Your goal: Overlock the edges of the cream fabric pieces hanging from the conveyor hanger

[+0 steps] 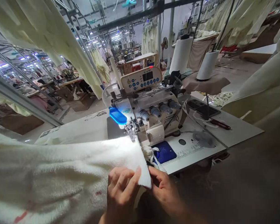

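A white fleecy fabric (84, 161) spreads over the left of the table, and its far edge lies under the presser foot of a sewing machine (154, 109). My left hand (122, 186) grips the fabric near its front corner, with the fingers bent and the thumb on top. At the corner's right edge is my right hand (162, 186), its fingers pinched on the cloth and partly hidden by it. A blue guard (118, 116) sits beside the lit needle area. White trimmings (150, 154) hang by the machine's front.
Thread cones (181, 54) stand behind the machine at the right. Red-handled scissors or snips (220, 123) lie on the right of the white table (198, 149). Pale cloth (67, 43) hangs at the upper left, and more hangs at the right.
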Demonstrator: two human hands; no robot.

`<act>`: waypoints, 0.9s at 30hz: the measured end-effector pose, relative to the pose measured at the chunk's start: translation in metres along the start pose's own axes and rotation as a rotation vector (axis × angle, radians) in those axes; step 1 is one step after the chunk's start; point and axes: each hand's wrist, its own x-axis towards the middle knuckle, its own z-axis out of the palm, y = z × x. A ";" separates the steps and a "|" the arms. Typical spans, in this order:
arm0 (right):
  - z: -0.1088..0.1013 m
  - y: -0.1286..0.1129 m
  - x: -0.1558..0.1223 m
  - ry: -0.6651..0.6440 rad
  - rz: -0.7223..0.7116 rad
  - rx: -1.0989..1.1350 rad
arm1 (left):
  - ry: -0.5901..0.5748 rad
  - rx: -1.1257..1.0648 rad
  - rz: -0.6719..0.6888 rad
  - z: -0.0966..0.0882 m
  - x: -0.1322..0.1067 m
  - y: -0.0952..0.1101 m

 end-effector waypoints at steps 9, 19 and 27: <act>-0.019 -0.024 -0.021 -0.050 0.063 -0.014 | 0.009 -0.182 -0.029 -0.011 -0.001 0.017; -0.035 -0.015 -0.022 0.037 -0.261 -0.434 | 0.031 0.091 0.200 -0.011 0.000 0.021; -0.045 -0.015 -0.003 -0.006 -0.731 -0.739 | -0.096 0.121 0.109 0.005 -0.001 -0.001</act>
